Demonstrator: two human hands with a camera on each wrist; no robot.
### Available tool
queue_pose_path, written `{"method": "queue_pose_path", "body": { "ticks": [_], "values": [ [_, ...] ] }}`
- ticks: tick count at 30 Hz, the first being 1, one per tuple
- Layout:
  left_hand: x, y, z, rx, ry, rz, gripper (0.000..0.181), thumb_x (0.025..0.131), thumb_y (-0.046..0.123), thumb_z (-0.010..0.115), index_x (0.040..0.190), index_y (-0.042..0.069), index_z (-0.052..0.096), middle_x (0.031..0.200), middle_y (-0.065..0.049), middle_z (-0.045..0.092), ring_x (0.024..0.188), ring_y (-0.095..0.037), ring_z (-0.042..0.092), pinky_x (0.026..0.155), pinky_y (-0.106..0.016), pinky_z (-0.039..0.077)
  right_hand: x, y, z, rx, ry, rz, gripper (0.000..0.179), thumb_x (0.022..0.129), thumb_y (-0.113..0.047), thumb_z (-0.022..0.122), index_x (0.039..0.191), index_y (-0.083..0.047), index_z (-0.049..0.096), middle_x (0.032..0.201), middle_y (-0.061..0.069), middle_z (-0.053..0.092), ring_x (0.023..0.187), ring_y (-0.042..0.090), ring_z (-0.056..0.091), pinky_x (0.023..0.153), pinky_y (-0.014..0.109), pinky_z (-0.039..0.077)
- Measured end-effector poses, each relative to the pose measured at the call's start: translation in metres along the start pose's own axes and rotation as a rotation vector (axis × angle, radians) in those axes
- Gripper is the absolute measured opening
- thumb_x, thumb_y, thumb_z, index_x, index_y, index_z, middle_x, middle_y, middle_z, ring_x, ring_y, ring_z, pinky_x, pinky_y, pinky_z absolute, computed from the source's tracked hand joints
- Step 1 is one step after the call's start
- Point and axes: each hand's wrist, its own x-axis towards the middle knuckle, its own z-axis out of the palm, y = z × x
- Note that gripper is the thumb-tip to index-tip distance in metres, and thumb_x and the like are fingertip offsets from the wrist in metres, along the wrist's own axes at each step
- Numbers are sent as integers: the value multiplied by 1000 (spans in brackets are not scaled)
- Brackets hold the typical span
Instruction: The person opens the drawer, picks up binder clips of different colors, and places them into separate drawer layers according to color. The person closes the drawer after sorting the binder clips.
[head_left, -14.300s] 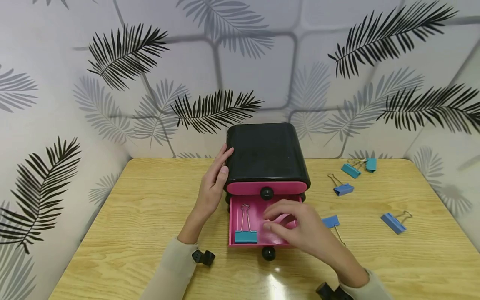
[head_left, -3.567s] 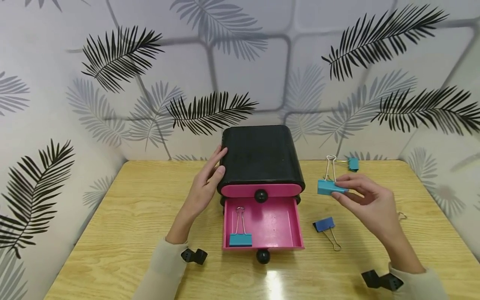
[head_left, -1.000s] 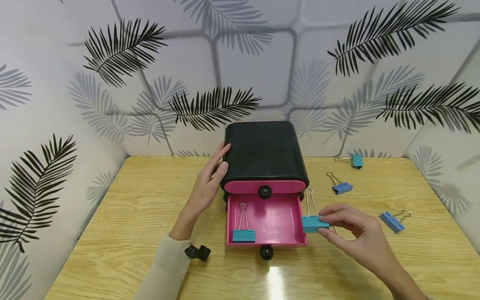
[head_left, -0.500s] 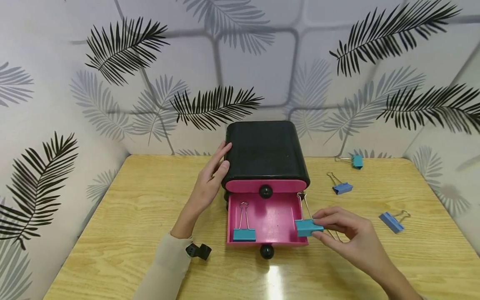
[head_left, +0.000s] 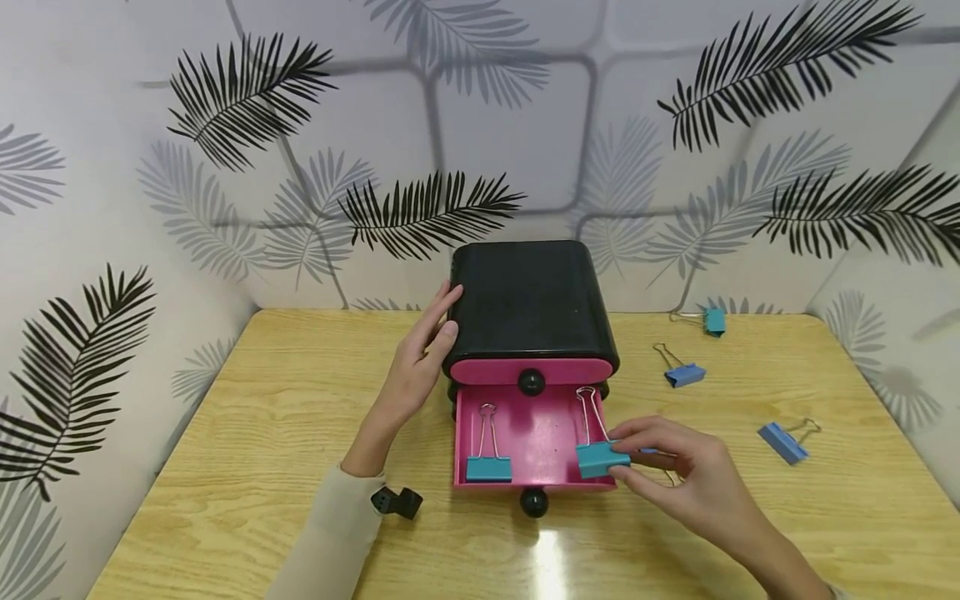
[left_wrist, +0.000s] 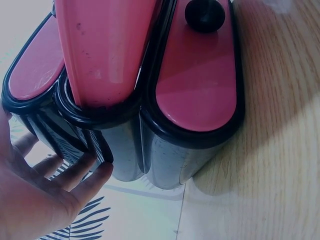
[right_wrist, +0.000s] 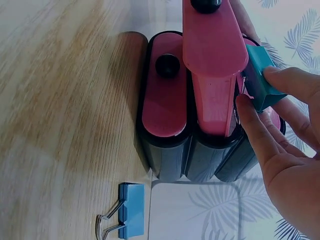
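Observation:
My left hand point(head_left: 412, 371) rests against the left side of a black drawer cabinet point(head_left: 531, 300), its fingers extended along the casing, as the left wrist view also shows. The cabinet's pink middle drawer point(head_left: 532, 433) is pulled out. Inside it, at the front left, lies a teal binder clip point(head_left: 488, 469) with its wire handles toward the back. My right hand point(head_left: 686, 475) pinches a second teal binder clip point(head_left: 596, 459) by its right end, over the drawer's right side, handles pointing back. In the right wrist view, thumb and fingers grip this clip's teal body point(right_wrist: 262, 75).
To the right on the wooden table point(head_left: 315, 400) lie two blue binder clips, one nearer the back point(head_left: 684, 375) and one farther right point(head_left: 783, 443). Another teal clip point(head_left: 715, 322) lies by the wall. My right hand mostly hides one more blue clip point(head_left: 648, 451).
My right hand took the teal clip from the back right of the table, then carried it forward and left, from beside the drawer to over its right side. My left hand stays put.

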Motion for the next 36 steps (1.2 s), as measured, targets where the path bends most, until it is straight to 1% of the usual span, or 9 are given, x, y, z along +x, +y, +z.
{"method": "queue_pose_path", "body": {
  "ticks": [5,12,16,20,24,27,32,34,36],
  "values": [
    [0,0,0,3,1,-1,50,108,11,45,157,3,40,167,-18,25,154,-29,25,121,-49,27,3,0,4,-36,-4,-27,35,79,6,85,103,-18,76,113,2,71,97,13,73,79,32,60],
    [0,1,0,3,2,-1,50,108,11,45,157,3,40,167,-18,25,154,-29,25,122,-49,26,7,0,10,-50,-10,-81,28,81,2,85,100,-15,75,110,4,70,91,14,74,80,31,60],
    [1,1,0,2,-1,0,50,108,11,45,157,3,40,167,-18,25,154,-29,25,122,-49,27,8,1,12,-96,-4,-85,30,80,0,86,100,-20,75,111,0,71,91,11,73,81,31,60],
    [0,0,0,-4,-1,-1,50,108,11,45,157,3,40,167,-18,25,154,-29,25,122,-48,26,9,1,15,-171,2,-78,32,80,-6,88,101,-26,76,112,-6,71,96,8,70,82,24,59],
    [-1,1,0,-9,0,-1,50,108,11,45,157,3,40,167,-17,25,154,-29,24,122,-48,26,11,1,18,-226,9,-102,32,78,-8,90,100,-26,76,111,-8,72,99,8,68,81,22,56],
    [-2,2,-1,-6,1,-2,50,108,12,45,157,3,40,167,-17,25,154,-29,24,122,-48,26,12,2,21,-224,7,-123,32,78,-6,90,100,-24,76,110,-7,72,99,9,69,85,21,56],
    [-1,1,-1,-6,-1,-3,50,108,11,45,157,2,40,167,-18,24,154,-29,24,122,-49,26,13,2,24,-225,1,-126,32,77,-6,90,100,-24,76,110,-8,72,99,9,69,93,19,53],
    [-1,-2,-1,-8,-3,0,50,108,10,45,157,2,39,167,-18,24,154,-29,24,121,-50,27,14,2,25,-224,-6,-124,31,78,-7,90,100,-24,76,111,-9,72,100,9,69,94,19,52],
    [0,-9,0,-12,-3,8,50,108,10,45,158,4,39,168,-17,23,155,-28,23,121,-50,27,14,3,26,-217,-15,-121,30,79,-7,89,100,-24,76,111,-8,72,101,10,69,95,19,52]
  ]
}}
